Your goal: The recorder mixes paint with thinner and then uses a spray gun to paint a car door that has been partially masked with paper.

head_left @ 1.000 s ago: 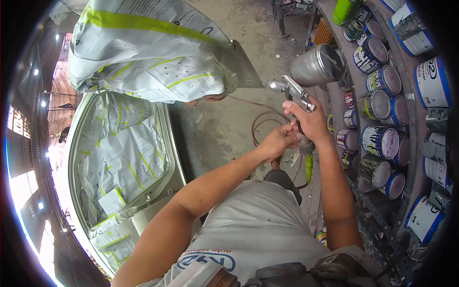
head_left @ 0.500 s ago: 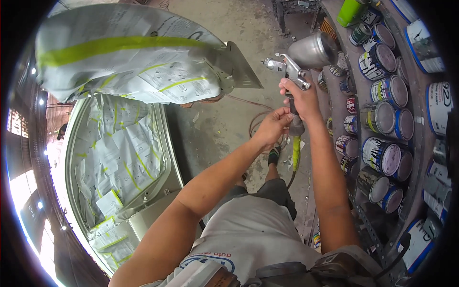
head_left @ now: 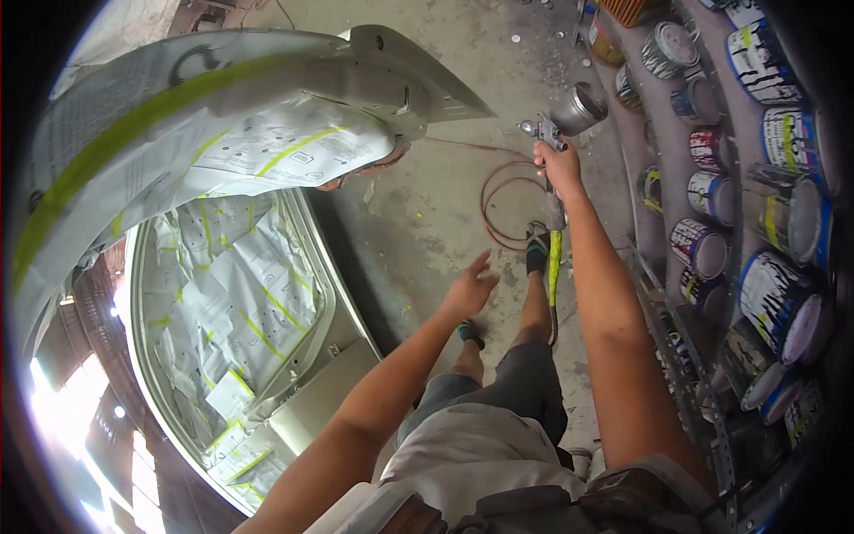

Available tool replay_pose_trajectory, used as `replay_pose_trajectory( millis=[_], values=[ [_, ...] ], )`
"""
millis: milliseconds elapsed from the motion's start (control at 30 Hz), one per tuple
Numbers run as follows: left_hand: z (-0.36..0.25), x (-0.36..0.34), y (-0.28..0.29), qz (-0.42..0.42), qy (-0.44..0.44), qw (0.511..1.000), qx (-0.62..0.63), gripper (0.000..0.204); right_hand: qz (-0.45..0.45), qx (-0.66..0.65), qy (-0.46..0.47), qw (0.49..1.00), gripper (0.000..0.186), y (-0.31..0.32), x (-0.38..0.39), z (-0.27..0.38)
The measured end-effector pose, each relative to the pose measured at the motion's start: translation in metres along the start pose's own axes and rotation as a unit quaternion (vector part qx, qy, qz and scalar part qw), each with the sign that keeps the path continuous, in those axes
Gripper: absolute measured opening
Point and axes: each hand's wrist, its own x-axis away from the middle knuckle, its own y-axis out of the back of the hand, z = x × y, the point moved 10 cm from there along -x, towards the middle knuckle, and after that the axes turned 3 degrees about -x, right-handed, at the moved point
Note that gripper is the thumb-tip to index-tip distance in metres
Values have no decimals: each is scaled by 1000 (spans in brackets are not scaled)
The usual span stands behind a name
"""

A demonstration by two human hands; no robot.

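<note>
Spray gun [head_left: 549,133], in right grip [head_left: 560,167]; cup [head_left: 578,109] beyond

The right grip [head_left: 559,167] is closed around the handle of a metal spray gun [head_left: 547,132], whose silver cup [head_left: 578,110] tilts out up and to its right. A hose end wrapped in yellow-green tape [head_left: 555,267] hangs below that grip. The left grip [head_left: 473,289], lower and to the left, hovers with fingers loosely parted. A coiled reddish hose [head_left: 484,209] lies on the floor [head_left: 427,214] between the grips and a paper-masked panel [head_left: 267,147] farther left. Right of the right grip, paint cans [head_left: 709,198] line shelves [head_left: 663,133].
</note>
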Motion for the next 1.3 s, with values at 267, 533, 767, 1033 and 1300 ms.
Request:
replay_pose_trajectory(
  millis=[267,533,767,1033,1300],
  values=[
    [201,135,35,-8,190,973,-133,64,-41,5,-24,999,37,4,-7,-65],
    [237,158,20,-5,131,991,-32,57,-25,30,34,999,37,-46,45,-82],
    [297,237,39,-43,123,990,45,48,-36,25,78,996,40,-75,127,-69],
    [521,412,0,-136,265,954,34,48,226,309,144,913,26,-274,263,28],
    [565,434,-109,-44,259,965,16,39,415,379,323,761,39,-546,405,80]
  ],
)
